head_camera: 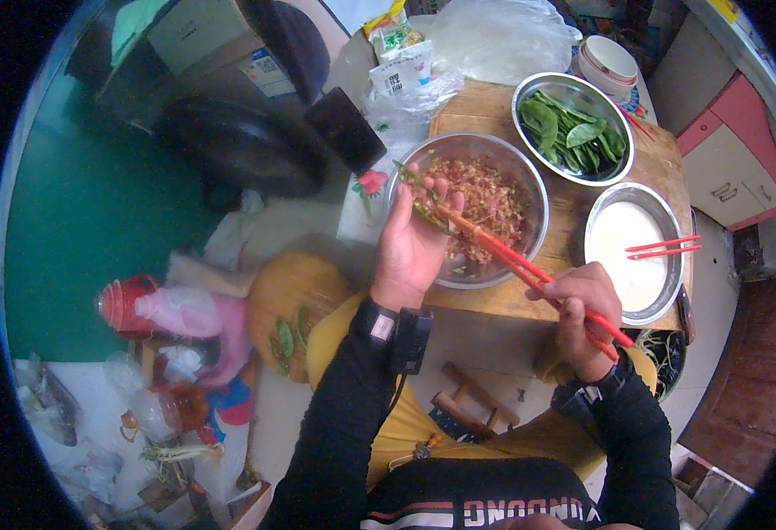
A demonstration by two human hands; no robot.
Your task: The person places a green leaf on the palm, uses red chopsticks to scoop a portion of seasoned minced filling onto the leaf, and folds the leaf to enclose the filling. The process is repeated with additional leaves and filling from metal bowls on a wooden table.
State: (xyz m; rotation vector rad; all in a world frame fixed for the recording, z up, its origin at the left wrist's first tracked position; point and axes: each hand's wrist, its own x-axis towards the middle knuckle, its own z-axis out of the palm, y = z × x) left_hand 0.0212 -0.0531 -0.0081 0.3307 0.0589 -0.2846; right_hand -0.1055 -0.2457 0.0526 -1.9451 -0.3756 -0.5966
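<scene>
My left hand (411,255) is palm up over the near-left rim of a steel bowl (543,232). Across its fingers lies a green bean pod (436,215), apparently split, with minced filling on it. In my right hand (580,311) is a pair of red chopsticks (517,262), their tips touching the pod. Chopped meat mixture (490,192) fills much of the bowl. Flat green pods (563,132) sit in a second steel bowl (517,116) behind it. To the right, a steel basin (676,291) contains white batter (626,278), with another pair of red chopsticks (666,249) resting in it.
The bowls stand on a wooden board (467,106). A knife handle (684,315) juts from its right edge. Stacked bowls (610,63) and plastic bags (500,40) are at the back. A round wooden stool (302,285) at left bears several pods. A dark pan (236,142) stands behind.
</scene>
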